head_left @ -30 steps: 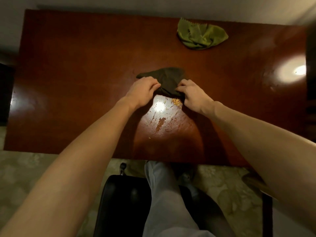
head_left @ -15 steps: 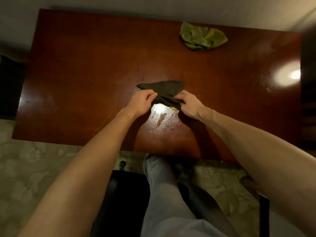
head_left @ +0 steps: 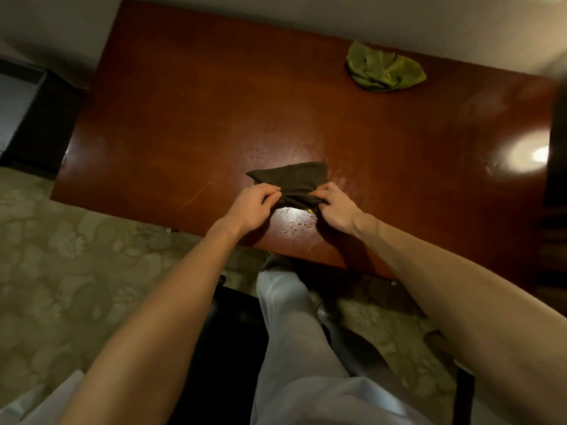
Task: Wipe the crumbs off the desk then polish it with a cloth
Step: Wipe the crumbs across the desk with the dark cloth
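Note:
A dark brown cloth [head_left: 291,180] lies bunched on the reddish wooden desk [head_left: 190,124], near its front edge. My left hand [head_left: 253,207] pinches the cloth's near left edge, and my right hand [head_left: 336,205] pinches its near right edge. A small heap of yellowish crumbs [head_left: 310,211] peeks out under the cloth's near edge, beside my right thumb. A few tiny specks lie scattered on the glossy patch in front of the cloth. A crumpled green cloth [head_left: 385,70] rests at the desk's far right, away from both hands.
A lamp's glare [head_left: 532,154] shines on the desk's right end. A black chair [head_left: 227,348] and my light-trousered leg [head_left: 294,348] are below the desk's front edge. Patterned carpet [head_left: 61,256] spreads to the left. A dark cabinet [head_left: 33,118] stands at far left.
Both hands have drawn the dark cloth toward the desk's front edge, covering most of the crumb heap. The camera view has shifted, so the desk sits farther right and higher.

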The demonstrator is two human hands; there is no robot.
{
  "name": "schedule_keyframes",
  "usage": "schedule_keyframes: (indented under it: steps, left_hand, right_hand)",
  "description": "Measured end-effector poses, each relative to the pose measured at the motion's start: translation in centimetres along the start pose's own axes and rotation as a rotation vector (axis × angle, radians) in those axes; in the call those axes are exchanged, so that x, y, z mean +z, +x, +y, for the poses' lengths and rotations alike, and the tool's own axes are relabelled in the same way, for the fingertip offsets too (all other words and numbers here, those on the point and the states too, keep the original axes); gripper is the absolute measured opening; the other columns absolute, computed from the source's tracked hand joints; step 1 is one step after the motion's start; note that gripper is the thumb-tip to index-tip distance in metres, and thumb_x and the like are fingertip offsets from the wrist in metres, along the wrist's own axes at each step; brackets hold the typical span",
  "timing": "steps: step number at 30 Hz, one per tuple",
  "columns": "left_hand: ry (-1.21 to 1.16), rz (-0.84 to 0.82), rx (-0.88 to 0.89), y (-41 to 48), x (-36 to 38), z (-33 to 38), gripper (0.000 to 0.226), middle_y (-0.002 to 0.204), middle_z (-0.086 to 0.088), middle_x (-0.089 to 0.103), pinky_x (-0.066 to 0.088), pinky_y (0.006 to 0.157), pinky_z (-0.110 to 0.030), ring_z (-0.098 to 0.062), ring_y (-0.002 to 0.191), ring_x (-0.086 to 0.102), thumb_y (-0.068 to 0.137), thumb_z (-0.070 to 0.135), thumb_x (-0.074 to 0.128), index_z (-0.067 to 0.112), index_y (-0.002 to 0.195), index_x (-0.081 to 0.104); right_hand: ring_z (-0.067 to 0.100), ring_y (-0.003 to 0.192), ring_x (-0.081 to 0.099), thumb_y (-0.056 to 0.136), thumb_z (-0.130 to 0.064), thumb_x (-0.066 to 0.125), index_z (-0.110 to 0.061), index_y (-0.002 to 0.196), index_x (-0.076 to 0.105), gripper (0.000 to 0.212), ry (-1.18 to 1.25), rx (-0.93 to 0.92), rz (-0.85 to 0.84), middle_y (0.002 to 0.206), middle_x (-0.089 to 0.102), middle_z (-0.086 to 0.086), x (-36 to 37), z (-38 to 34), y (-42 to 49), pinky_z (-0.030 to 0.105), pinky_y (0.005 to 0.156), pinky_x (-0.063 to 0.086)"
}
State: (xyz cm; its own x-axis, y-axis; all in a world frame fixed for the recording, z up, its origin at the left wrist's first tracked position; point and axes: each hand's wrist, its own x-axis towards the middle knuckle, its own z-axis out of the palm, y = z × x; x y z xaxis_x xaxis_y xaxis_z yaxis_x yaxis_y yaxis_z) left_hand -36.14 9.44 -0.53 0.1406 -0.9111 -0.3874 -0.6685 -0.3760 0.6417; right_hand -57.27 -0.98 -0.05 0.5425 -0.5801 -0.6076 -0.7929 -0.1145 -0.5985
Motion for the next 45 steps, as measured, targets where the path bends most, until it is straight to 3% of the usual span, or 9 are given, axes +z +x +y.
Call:
schedule_keyframes:
  steps: [3,8,13,19,26,33,35,40,45]
  left_hand:
    - [0.093,-0.022,0.011,-1.4,0.6,-0.6,0.033,0.142,-0.006,0.063,0.041,0.115,-0.04,-0.024,0.131,0.057,0.108,0.027,0.051,0.009,0.127,0.072]
    - [0.252,0.016,0.025,-3.3,1.8,-1.2,0.018,0.133,-0.004,0.052,0.047,0.105,-0.042,-0.025,0.119,0.055,0.1,0.025,0.065,0.012,0.104,0.077]
    - [0.131,0.185,-0.02,-4.3,2.8,-0.7,0.03,0.123,-0.002,0.055,0.051,0.103,-0.041,-0.025,0.111,0.06,0.091,0.01,0.075,0.013,0.12,0.069]
    - [0.149,0.254,-0.056,-3.3,3.4,-0.2,0.026,0.105,-0.002,0.068,0.055,0.093,-0.04,-0.025,0.099,0.066,0.089,0.007,0.074,0.014,0.115,0.074]
    - [0.08,0.333,-0.051,-2.5,5.2,1.3,0.02,0.098,-0.006,0.07,0.057,0.08,-0.039,-0.029,0.086,0.069,0.093,0.01,0.069,0.01,0.11,0.08]
    - [-0.03,0.275,-0.017,-1.7,6.2,4.2,0.027,0.105,-0.011,0.07,0.047,0.076,-0.022,-0.027,0.09,0.068,0.094,0.004,0.058,0.006,0.117,0.074]
    - [-0.044,0.269,-0.079,-1.6,6.5,4.7,0.025,0.101,-0.013,0.068,0.048,0.074,-0.031,-0.031,0.088,0.066,0.093,0.002,0.055,0.003,0.114,0.069]
    - [-0.357,0.223,-0.243,-2.0,5.8,4.6,0.038,0.102,0.003,0.063,0.051,0.078,-0.015,-0.009,0.094,0.065,0.09,0.0,0.058,0.014,0.121,0.043]
    - [-0.501,0.29,-0.312,-1.6,3.7,2.7,0.031,0.104,-0.004,0.066,0.059,0.078,-0.021,-0.017,0.088,0.071,0.087,-0.007,0.059,0.015,0.107,0.053]
  right_hand:
    - [0.024,0.131,0.045,0.104,-0.002,0.046,-0.006,0.138,0.062,0.038,0.045,-0.022,-0.003,0.143,0.044,0.01,1.1,-0.2,-1.1,0.006,0.1,0.02]
    - [0.018,0.122,0.055,0.105,-0.034,0.058,-0.015,0.141,0.062,0.041,0.113,-0.027,0.002,0.14,0.053,0.003,2.1,-0.6,-2.4,0.026,0.105,0.039]
    - [0.03,0.131,0.054,0.099,-0.005,0.066,-0.006,0.153,0.047,0.057,-0.134,-0.218,-0.057,0.148,0.044,0.014,1.6,0.8,-2.3,0.027,0.11,0.041]
    - [0.032,0.132,0.037,0.093,-0.017,0.075,-0.01,0.16,0.035,0.079,-0.595,-0.41,-0.041,0.153,0.033,0.014,1.8,1.4,-0.4,0.044,0.116,0.037]
    - [0.034,0.113,0.046,0.092,-0.01,0.07,-0.008,0.146,0.054,0.056,-0.541,-0.387,0.138,0.138,0.045,0.013,3.7,1.5,0.0,0.051,0.098,0.052]
    - [0.038,0.115,0.046,0.093,-0.007,0.062,-0.008,0.157,0.036,0.069,-0.59,-0.429,0.129,0.148,0.039,0.018,3.6,1.0,0.5,0.049,0.102,0.049]
    - [0.038,0.112,0.046,0.086,-0.003,0.065,-0.006,0.156,0.037,0.075,-0.641,-0.429,0.124,0.146,0.039,0.017,3.5,0.8,0.7,0.049,0.1,0.05]
    - [0.039,0.11,0.05,0.079,-0.009,0.075,-0.002,0.142,0.047,0.07,-0.787,-0.449,0.105,0.137,0.047,0.019,3.5,0.2,0.9,0.046,0.096,0.052]
    - [0.038,0.102,0.055,0.07,-0.014,0.083,-0.001,0.132,0.055,0.069,-0.877,-0.506,0.122,0.123,0.056,0.019,3.6,-0.1,1.6,0.045,0.088,0.051]
